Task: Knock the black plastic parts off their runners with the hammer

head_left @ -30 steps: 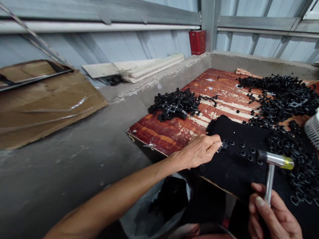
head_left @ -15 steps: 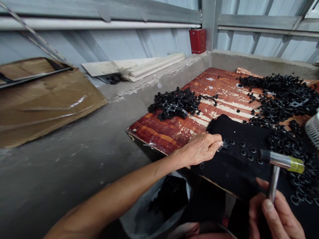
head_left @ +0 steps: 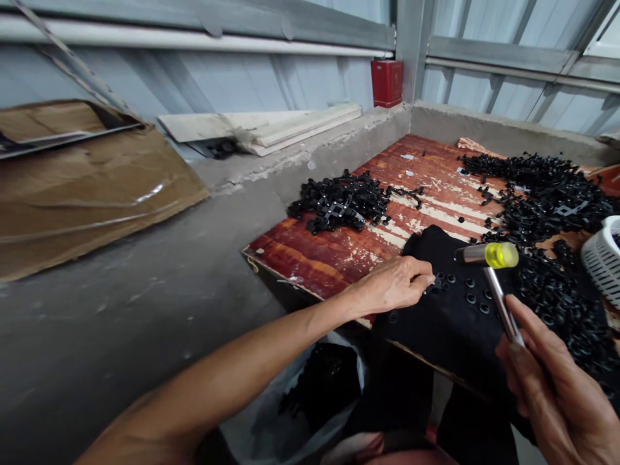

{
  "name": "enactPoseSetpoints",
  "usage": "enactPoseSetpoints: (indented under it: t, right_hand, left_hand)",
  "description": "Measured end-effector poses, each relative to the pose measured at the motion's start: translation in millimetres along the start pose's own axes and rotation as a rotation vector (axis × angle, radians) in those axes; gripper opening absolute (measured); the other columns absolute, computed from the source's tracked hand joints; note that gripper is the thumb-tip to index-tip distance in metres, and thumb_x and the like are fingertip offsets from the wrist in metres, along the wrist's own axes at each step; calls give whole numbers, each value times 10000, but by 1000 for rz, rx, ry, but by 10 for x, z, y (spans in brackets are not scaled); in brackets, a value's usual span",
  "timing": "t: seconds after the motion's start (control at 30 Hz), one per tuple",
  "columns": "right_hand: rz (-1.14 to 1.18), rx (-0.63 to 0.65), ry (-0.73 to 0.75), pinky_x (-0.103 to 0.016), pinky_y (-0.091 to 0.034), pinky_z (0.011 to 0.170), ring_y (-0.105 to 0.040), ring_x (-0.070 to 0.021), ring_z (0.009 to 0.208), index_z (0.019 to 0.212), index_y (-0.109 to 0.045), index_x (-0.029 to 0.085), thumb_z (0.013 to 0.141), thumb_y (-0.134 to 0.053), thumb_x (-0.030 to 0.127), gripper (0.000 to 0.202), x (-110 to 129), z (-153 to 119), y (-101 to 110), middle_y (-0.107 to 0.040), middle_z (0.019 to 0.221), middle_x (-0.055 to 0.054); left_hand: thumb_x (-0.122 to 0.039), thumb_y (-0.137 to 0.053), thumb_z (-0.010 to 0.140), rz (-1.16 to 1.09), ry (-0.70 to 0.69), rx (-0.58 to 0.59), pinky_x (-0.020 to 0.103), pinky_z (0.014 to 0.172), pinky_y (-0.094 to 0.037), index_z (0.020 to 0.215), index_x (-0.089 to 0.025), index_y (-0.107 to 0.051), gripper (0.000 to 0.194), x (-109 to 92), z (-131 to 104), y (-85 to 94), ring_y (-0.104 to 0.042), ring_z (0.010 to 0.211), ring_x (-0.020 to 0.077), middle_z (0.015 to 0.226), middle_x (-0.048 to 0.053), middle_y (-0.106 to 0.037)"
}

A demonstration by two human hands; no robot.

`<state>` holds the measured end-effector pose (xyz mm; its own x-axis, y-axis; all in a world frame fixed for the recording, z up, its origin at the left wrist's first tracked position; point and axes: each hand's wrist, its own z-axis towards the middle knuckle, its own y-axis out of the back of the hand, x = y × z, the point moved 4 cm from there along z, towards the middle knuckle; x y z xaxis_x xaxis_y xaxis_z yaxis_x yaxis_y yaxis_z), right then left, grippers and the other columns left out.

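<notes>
Black on black at centre: pinching small dark part (head_left: 437,284) between drawn-together fingers of left hand (head_left: 400,284), down against black cloth (head_left: 436,332); exact contact partly hidden by hand, full outline too small to tell. Gripping hammer (head_left: 501,301) by metal shaft in right hand (head_left: 549,381), with fingers wrapped around it. Noted hammer head raised over cloth, apart from pinched part; yellow face to the right, opposite end dark.

Counted at least 4 dark rings (head_left: 469,283) loose on cloth, between left hand and hammer; 1 more just beside left hand, near front edge.

Found cloth spread over near side of counter (head_left: 298,258), on red-brown surface worn to pale streaks. Logged 2 heaps of black pieces: left heap (head_left: 339,203) compact, beyond left hand; right heap (head_left: 547,194) larger, spread from far side toward right hand. White basket (head_left: 600,258) beside right heap, cut by view edge. Below counter: more black pieces in pale bag (head_left: 252,410). Behind, on concrete ledge (head_left: 382,123): pale boards (head_left: 310,129) and, in corner, red tin (head_left: 387,84). Far left: creased brown cardboard (head_left: 97,194).
</notes>
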<state>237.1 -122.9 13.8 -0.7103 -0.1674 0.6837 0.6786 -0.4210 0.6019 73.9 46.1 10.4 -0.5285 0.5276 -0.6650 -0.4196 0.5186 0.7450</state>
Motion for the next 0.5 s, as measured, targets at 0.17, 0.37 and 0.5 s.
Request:
enactPoseSetpoints:
  t: [0.17, 0.37, 0.5]
  right_hand:
    - [-184, 183, 118, -437, -498, 993, -628, -253, 1164, 1492, -404, 321, 951, -448, 145, 570, -37, 111, -111, -596, 1370, -71]
    - [-82, 84, 53, -408, -503, 994, -541, -261, 1270, 1492, -396, 342, 959, -469, 174, 564, 106, 97, -44, -508, 1463, -24]
    - [-147, 147, 57, -425, -535, 943, -591, -292, 1210, 1466, -452, 297, 942, -478, 181, 538, 81, 111, -64, -634, 1313, -80]
  left_hand:
    - [-230, -410, 879, -21, -15, 3, 252, 531, -225, 621, -180, -414, 264, -14, 5, -2, -373, 513, 89, 537, -51, -393]
    - [-215, -418, 863, -46, -40, -10, 248, 527, -225, 608, -177, -434, 258, -5, 15, 14, -377, 515, 92, 531, -52, -398]
    - [-215, -420, 860, -48, -19, -3, 252, 532, -225, 614, -179, -445, 250, 0, 12, 14, -380, 509, 93, 529, -50, -403]
